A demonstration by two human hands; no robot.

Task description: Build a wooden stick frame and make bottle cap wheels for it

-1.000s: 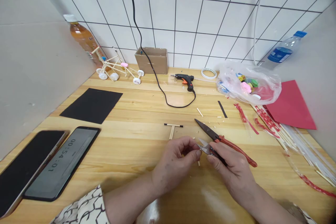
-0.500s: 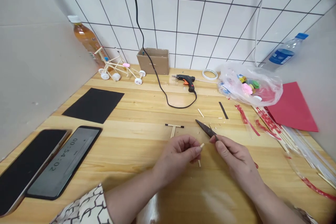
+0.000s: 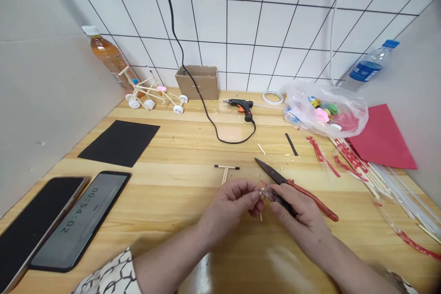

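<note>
While my L hand [image 3: 237, 202] pinches a small stick [image 3: 262, 190] (mostly hidden), my R hand [image 3: 305, 213] has its grip closed round dark-handled snips [image 3: 286, 204]; glue gun [image 3: 245, 108] at 12 o'clock.

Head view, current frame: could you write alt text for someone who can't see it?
A person's right hand holds small snips up to the left hand over a wooden table; what the left holds is unclear. A T of sticks and a red-handled tool lie nearby, with a glue gun and a white-wheeled stick model farther back.
</note>
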